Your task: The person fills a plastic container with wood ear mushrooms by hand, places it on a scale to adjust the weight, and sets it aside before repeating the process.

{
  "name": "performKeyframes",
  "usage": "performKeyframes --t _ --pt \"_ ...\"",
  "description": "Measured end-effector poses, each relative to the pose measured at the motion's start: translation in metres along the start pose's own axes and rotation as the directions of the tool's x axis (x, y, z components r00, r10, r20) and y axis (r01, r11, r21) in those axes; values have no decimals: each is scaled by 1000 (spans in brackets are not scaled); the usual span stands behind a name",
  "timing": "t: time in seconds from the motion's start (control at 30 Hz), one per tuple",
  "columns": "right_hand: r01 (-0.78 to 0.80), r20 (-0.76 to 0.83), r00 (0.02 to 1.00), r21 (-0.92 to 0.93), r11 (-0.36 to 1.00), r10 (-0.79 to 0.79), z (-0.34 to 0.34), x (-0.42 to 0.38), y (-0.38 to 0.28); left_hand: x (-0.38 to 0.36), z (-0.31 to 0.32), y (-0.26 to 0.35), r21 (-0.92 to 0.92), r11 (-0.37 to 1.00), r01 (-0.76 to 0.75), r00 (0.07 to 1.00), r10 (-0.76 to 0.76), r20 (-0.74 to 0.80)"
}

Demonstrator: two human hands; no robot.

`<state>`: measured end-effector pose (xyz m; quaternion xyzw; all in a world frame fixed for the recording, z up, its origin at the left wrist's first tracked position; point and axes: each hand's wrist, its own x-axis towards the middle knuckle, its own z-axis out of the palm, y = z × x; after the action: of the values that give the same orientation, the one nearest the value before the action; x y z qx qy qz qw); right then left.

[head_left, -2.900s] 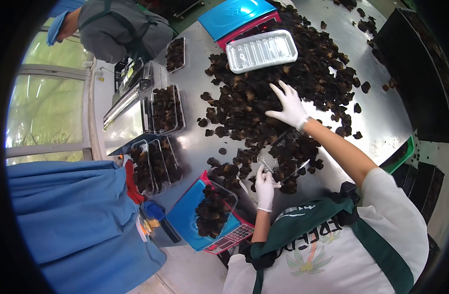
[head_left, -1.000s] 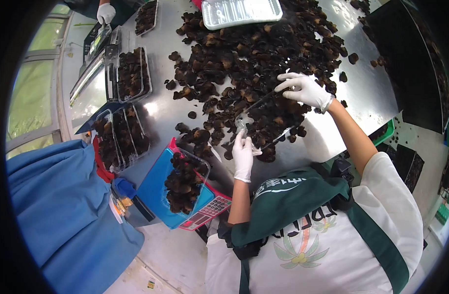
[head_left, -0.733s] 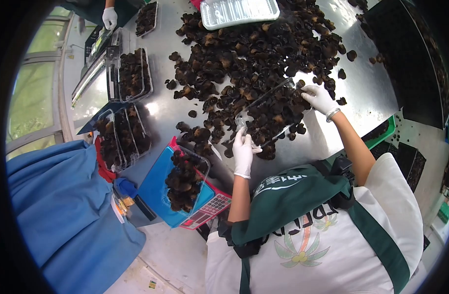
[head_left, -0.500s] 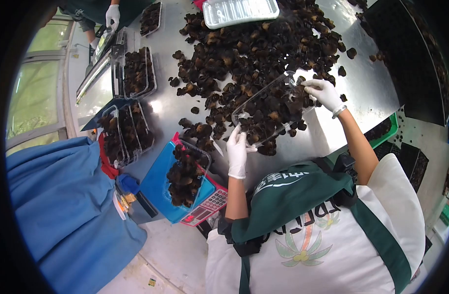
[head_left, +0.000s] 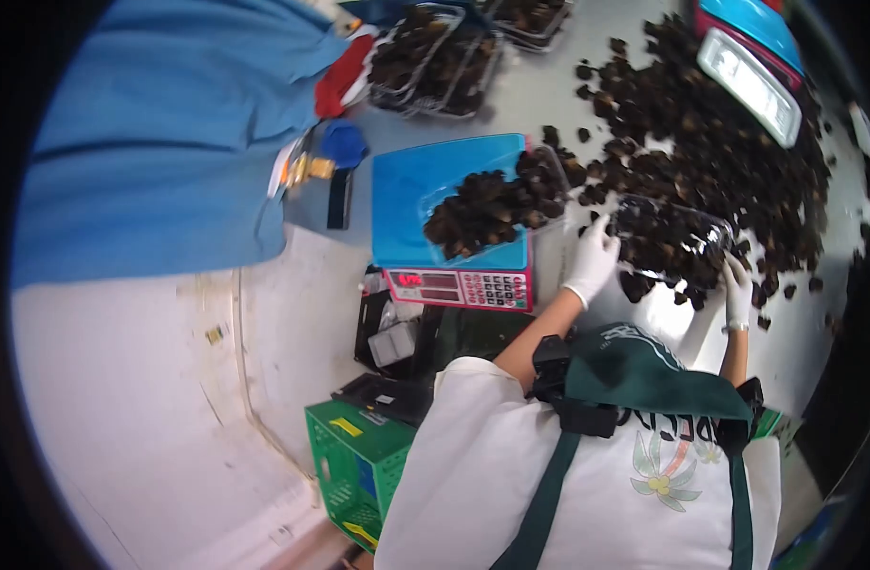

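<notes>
My left hand (head_left: pixel 593 260), in a white glove, grips the left end of a clear plastic tray (head_left: pixel 687 211). At its right end, my gloved right hand (head_left: pixel 736 294) has its fingers closed on the rim. Dark pieces that look like wood ear mushrooms (head_left: pixel 658 249) show in and through the tray, at the near side of a large loose heap (head_left: pixel 767 195). Left of my left hand, a second clear tray of the same mushrooms (head_left: pixel 487 211) rests on the blue plate of a digital scale (head_left: pixel 406 190), its red display lit.
Filled clear trays (head_left: pixel 435 66) stand at the back left. A white tray (head_left: pixel 750 85) lies on the heap, beside a blue and pink object (head_left: pixel 753 33). Blue cloth (head_left: pixel 169 142) hangs at left. Below the table edge is a green crate (head_left: pixel 345 475).
The view has swung left, so the scale and heap appear shifted right. My hands still hold the clear tray by its ends; it now appears more level across the view.
</notes>
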<state>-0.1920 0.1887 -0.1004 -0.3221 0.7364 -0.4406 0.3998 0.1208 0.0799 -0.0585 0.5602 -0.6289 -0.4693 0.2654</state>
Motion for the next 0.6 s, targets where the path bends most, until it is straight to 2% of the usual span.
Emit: performKeyframes --t 0.03,0.07,0.13,0.17,0.2,0.27,0.33,0.4,0.43,0.47,0.53,0.57,0.6 --pt "-8 -21 1000 -70 998 6 -2 0 -7 -4 -6 11 168 983 -70 996 79 -45" --pt "148 -112 982 -50 988 -153 3 1 -9 -11 -11 31 333 934 -127 985 158 -69" --pt "162 -293 932 -196 967 -216 6 5 -15 -19 -32 68 402 916 -12 998 -13 60" --pt "188 -353 905 -166 968 -236 14 3 -34 -24 -36 77 390 914 -116 990 138 -29" --pt "271 -352 860 -296 916 -369 21 1 -53 -23 -44 86 378 910 -168 978 202 -50" --pt "328 -244 881 -303 895 -405 43 -5 -97 -21 -83 116 355 888 -293 937 340 -79" --pt "382 -113 902 -242 892 -417 74 -11 -133 -18 -127 123 270 923 -273 861 360 -360" --pt "264 87 962 -57 963 -258 109 -17 -150 -10 -175 99 368 929 -50 803 256 -538" --pt "296 203 937 -26 955 -285 126 -14 -146 -10 -201 83 415 907 71 763 218 -609" --pt "333 330 889 15 943 -319 145 -19 -150 -14 -223 67 517 843 151 742 249 -622" --pt "31 573 812 150 988 -112 173 -32 -176 -23 -255 26 561 767 312 739 175 -651" --pt "-127 606 795 224 966 -36 188 -32 -166 -27 -262 7 502 807 310 749 118 -652" --pt "-169 627 779 201 965 6 202 -30 -155 -31 -265 -6 441 843 307 758 64 -649"
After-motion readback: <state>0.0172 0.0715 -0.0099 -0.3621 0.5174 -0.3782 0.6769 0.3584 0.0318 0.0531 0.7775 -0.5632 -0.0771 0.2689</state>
